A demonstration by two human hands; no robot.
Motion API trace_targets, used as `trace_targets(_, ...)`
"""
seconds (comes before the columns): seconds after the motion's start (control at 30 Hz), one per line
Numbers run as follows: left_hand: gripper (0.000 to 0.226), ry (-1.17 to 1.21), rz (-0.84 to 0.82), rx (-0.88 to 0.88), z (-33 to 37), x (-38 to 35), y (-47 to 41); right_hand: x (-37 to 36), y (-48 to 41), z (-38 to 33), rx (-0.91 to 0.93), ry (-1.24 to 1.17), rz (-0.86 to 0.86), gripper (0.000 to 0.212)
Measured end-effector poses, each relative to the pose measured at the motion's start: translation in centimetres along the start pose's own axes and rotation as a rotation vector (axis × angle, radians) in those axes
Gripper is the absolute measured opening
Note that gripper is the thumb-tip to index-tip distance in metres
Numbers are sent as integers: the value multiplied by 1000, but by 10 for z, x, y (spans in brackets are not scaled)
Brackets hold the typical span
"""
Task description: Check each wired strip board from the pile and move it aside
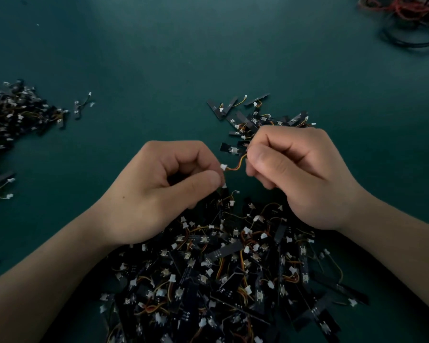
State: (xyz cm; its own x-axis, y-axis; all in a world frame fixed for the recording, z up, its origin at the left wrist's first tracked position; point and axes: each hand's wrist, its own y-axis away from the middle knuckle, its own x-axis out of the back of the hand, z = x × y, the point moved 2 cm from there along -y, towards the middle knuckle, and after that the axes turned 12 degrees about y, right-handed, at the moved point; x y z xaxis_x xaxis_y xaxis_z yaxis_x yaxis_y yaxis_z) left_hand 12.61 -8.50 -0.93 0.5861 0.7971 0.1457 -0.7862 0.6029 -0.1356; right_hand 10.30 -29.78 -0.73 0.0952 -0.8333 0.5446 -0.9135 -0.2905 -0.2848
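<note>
Dark teal matting, dull and smooth, covers the table (208,58). Between your two hands, lifted over the far side of the big heap, hangs one thin wire (237,166), striped orange, yellow and red and bowed into a shallow curve. Your left hand (164,191) is curled tight, thumb and forefinger pinching the small white plug (223,166) at the wire's end. Your right hand (300,174) is curled too and pinches the other end. Whether a strip board sits inside those fingers cannot be told.

Three heaps of flat black strip boards, each with glossy wires and blocky white plugs, lie on the table:
- the largest pile (221,280) at the near edge, under your wrists
- a smaller scatter (253,120) just beyond your right hand
- a dense pile (15,120) at the left edge

One stray board (78,108) lies just beside that left pile. A tangle of red and black cable (406,18) sits in the far right corner.
</note>
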Motion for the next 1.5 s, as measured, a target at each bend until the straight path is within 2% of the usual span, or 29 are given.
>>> trace_targets(0.13, 13, 62, -7, -72, 2, 2, 1, 0, 0, 1, -33, -47, 65, 34)
trace_targets(0.23, 10, 117, 132, -181, 4, 4, 2, 0, -1, 0, -42, -53, 55, 35)
trace_targets(0.33, 18, -79, 258, -148, 1, 6, -1, 0, -1, 0, -38, -47, 53, 40)
trace_targets(0.4, 22, -239, 201, -17, -3, 4, -2, -1, -1, 1, -44, -44, 56, 42)
trace_targets(0.47, 22, -326, 88, 30, -4, 1, 0, -1, -2, 1, -57, -38, 49, 43)
trace_targets(0.57, 20, -213, -31, 20, 0, -1, 3, -1, -1, 1, -77, -13, 1, 39)
trace_targets(0.77, 26, -64, 93, -64, 2, 2, -1, -2, 1, -3, -30, 12, -112, 31)
trace_targets(0.9, 26, -93, 61, -51, 2, -1, -1, -4, 0, -3, -21, 69, -168, 28)
trace_targets(1.13, 24, -132, 131, -67, 2, 0, -2, -4, 0, -3, -33, 83, -149, 28)
trace_targets(1.27, 24, -134, 124, -71, 1, 0, -2, -5, 0, -2, -39, 177, -64, 26)
trace_targets(1.5, 27, -176, 157, -65, 2, -3, -2, -4, 1, -3, 0, 175, -103, 26)
